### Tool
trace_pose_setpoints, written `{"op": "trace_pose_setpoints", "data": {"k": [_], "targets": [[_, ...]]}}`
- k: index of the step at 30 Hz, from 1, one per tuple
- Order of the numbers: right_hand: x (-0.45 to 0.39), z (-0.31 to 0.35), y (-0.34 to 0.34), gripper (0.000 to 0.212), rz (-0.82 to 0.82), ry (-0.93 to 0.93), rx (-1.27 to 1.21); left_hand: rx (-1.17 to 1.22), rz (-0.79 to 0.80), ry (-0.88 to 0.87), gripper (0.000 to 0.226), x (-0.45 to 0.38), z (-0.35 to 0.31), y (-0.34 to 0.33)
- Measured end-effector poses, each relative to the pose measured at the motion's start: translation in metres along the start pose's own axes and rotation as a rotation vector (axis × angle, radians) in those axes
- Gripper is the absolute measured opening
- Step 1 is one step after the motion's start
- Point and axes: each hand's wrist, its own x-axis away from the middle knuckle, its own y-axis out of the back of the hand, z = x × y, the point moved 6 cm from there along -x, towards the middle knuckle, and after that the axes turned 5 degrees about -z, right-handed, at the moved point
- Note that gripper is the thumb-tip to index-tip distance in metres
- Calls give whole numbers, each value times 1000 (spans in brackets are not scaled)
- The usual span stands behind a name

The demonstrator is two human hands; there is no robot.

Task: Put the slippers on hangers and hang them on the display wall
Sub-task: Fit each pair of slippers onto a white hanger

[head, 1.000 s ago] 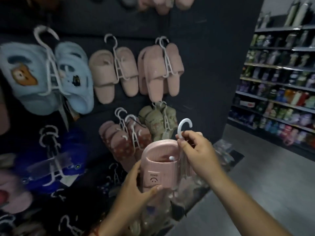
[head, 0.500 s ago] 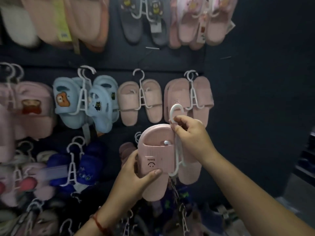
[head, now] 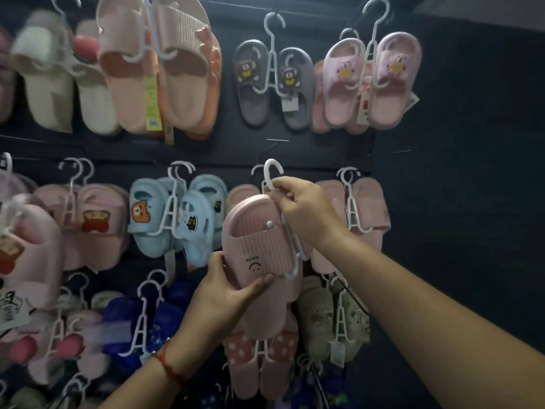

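Pink slippers [head: 256, 255] steadied by left hand [head: 227, 293] fingers curled round them; right hand [head: 303, 208] pinches hanger [head: 272, 178], hook raised toward the display wall [head: 442, 202]

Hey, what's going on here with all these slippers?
A person is hanging a pink slipper on the display wall. The left hand grips its toe end, and the right hand pinches the white hanger below its hook. The hook is raised among the hung pairs, not yet on a peg.
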Motion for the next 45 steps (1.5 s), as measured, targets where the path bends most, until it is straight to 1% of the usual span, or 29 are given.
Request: {"op": "trace_pose_setpoints", "data": {"k": [2, 6, 8, 10, 14, 17, 20, 23, 29, 32, 34, 36, 38, 40, 42, 45], "targets": [[-11, 0, -2, 18, -13, -7, -16, 17, -1, -16, 66, -9, -4, 2], [-24, -6, -1, 22, -25, -34, 52, -1, 24, -38, 66, -22, -6, 4], [-24, -14, 3, 22, -26, -56, 54, -17, 67, -39, 66, -28, -2, 0], [-17, -23, 12, 18, -48, -65, 46, -29, 126, -44, 72, -33, 1, -9], [4, -53, 40, 16, -142, -80, 67, -103, 245, -74, 77, -41, -1, -39], [12, -81, 66, 16, -210, -144, 104, -155, 327, -105, 82, -49, -11, -70], [10, -98, 90, 20, -255, -203, 111, -164, 376, -126, 84, -57, -27, -102], [-2, -110, 110, 19, -281, -226, 119, -149, 388, -128, 80, -67, -42, -129], [-19, -129, 142, 19, -305, -193, 159, -169, 379, -143, 76, -76, -62, -167], [-19, -146, 151, 21, -283, -214, 153, -177, 381, -136, 72, -79, -62, -184], [-20, -156, 152, 20, -246, -216, 165, -173, 405, -115, 76, -80, -60, -194], [-21, -157, 151, 20, -241, -160, 202, -154, 400, -99, 76, -83, -56, -200], [-18, -152, 154, 21, -291, -71, 258, -137, 377, -95, 72, -84, -52, -199], [-14, -145, 157, 23, -332, -15, 313, -99, 369, -92, 74, -82, -50, -198], [-15, -148, 158, 25, -323, -31, 340, -69, 374, -94, 79, -81, -49, -200], [-25, -166, 158, 18, -271, -140, 291, -68, 372, -100, 84, -88, -48, -206]]}}
